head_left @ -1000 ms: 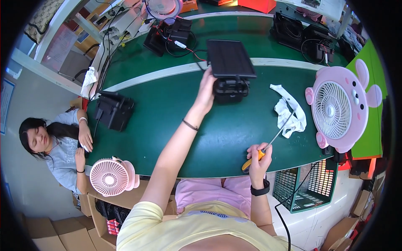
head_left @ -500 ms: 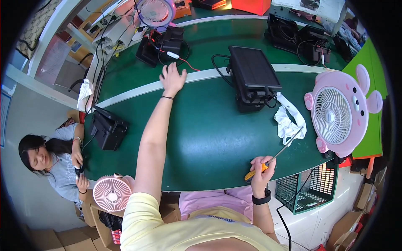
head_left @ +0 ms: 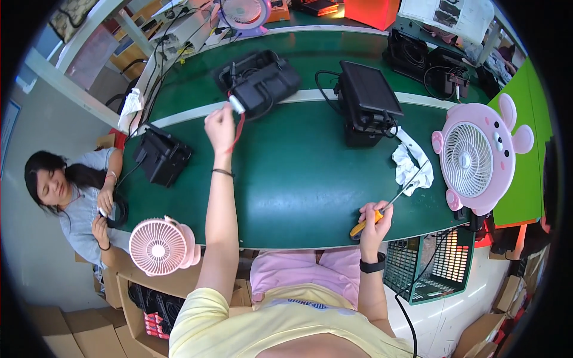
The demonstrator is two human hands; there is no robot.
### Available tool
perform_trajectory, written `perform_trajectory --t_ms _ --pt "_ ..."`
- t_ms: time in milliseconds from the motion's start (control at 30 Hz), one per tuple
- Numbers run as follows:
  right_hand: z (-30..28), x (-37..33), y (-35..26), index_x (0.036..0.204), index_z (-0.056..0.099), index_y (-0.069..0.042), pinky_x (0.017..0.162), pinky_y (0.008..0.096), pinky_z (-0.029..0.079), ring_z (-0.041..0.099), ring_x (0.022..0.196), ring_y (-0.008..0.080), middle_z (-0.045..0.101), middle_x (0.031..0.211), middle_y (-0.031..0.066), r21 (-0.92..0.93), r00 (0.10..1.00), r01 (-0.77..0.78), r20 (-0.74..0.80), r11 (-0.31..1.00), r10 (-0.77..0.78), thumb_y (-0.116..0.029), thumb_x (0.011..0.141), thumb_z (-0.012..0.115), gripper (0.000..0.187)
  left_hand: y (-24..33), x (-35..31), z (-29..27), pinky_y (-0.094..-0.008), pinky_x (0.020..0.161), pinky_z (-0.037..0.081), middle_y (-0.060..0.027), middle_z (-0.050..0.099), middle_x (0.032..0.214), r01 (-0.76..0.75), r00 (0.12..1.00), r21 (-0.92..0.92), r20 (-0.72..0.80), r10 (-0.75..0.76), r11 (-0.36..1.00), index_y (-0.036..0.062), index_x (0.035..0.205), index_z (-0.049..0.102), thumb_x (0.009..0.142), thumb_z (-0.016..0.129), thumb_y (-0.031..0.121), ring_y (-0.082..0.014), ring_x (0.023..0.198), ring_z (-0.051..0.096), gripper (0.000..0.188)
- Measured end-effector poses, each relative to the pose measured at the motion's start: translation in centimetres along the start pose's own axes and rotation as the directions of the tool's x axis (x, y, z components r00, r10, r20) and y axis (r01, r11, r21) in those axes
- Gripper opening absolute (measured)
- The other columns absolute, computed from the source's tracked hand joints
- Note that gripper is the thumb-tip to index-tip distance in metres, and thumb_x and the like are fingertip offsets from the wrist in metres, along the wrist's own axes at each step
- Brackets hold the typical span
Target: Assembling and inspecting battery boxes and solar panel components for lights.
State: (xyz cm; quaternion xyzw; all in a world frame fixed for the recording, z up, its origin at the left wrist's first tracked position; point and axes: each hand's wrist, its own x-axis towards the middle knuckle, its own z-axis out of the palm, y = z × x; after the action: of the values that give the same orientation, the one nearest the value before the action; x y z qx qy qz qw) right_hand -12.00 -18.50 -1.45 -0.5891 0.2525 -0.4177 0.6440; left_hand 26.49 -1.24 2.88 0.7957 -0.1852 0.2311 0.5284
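Note:
My left hand (head_left: pixel 220 127) is stretched far over the green table, its fingers closed on a thin red cable (head_left: pixel 240 132) beside a white connector (head_left: pixel 237 103). The cable joins a black box-shaped device (head_left: pixel 262 82), which lies tilted across the white strip and is slightly blurred. Near the front edge my right hand (head_left: pixel 375 225) is wrapped round the yellow-and-black handle of a screwdriver (head_left: pixel 366 226). The screwdriver's shaft points away to the right, its tip over crumpled white paper (head_left: pixel 412 171). A second black device with a flat panel (head_left: pixel 370 89) stands behind the paper.
At right stands a pink animal-shaped fan (head_left: pixel 474 158); at the left front, a small pink fan (head_left: pixel 158 246). Another black device (head_left: pixel 161 155) sits near a seated person (head_left: pixel 83 197) handling a dark item. A green crate (head_left: pixel 430 268) is below the table's edge.
My left hand has closed from spread fingers and drawn back slightly. The black device beyond it has swung round and shifted right. My right hand still grips the screwdriver.

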Motion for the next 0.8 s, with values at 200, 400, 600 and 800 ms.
perform_trajectory --t_ms 200,400,600,800 --pt "-0.2 0.1 0.6 0.098 0.043 -0.005 0.057 0.022 0.045 0.054 0.063 0.0091 0.061 0.082 0.0103 0.036 1.0 0.019 0.021 0.999 -0.02 0.001 0.096 0.053 0.012 7.7 -2.0 -6.6 -0.041 0.083 0.045 -0.0061 0.067 0.089 -0.241 0.921 0.343 -0.215 0.326 0.908 0.006 0.082 0.064 0.088 0.071 0.023 -0.0287 0.085 0.061 0.02" --pt "0.4 0.2 0.4 0.1 0.045 -0.007 0.058 0.0205 0.043 0.052 0.064 0.0077 0.06 0.083 0.0076 0.046 0.998 0.016 0.057 0.999 -0.019 -0.001 0.098 0.055 0.012 9.6 -5.9 -3.0 -0.0437 0.098 0.04 -0.0051 0.071 0.097 -0.62 0.774 0.364 0.428 0.466 0.695 0.0135 0.099 0.074 0.087 0.067 0.048 -0.0253 0.105 0.059 0.037" --pt "-0.1 0.7 1.0 0.101 0.046 -0.007 0.058 0.021 0.044 0.053 0.064 0.0083 0.062 0.085 0.0079 0.07 0.998 0.026 0.049 0.997 -0.03 -0.004 0.098 0.056 0.011 12.1 -13.8 -5.7 -0.0485 0.099 0.032 -0.0004 0.064 0.103 -0.627 0.765 0.335 0.436 0.474 0.703 0.0175 0.111 0.068 0.08 0.075 0.043 -0.0247 0.106 0.051 0.041" --pt "0.3 0.6 0.0 0.111 0.048 -0.007 0.055 0.0202 0.048 0.057 0.063 0.0065 0.069 0.098 0.0111 0.122 0.986 0.004 0.166 0.992 -0.025 -0.012 0.103 0.053 0.011 14.5 -21.9 -8.3 -0.0494 0.098 0.035 0.0009 0.061 0.11 -0.575 0.811 0.368 0.372 0.451 0.731 0.0209 0.118 0.066 0.074 0.079 0.026 -0.0238 0.107 0.051 0.046"
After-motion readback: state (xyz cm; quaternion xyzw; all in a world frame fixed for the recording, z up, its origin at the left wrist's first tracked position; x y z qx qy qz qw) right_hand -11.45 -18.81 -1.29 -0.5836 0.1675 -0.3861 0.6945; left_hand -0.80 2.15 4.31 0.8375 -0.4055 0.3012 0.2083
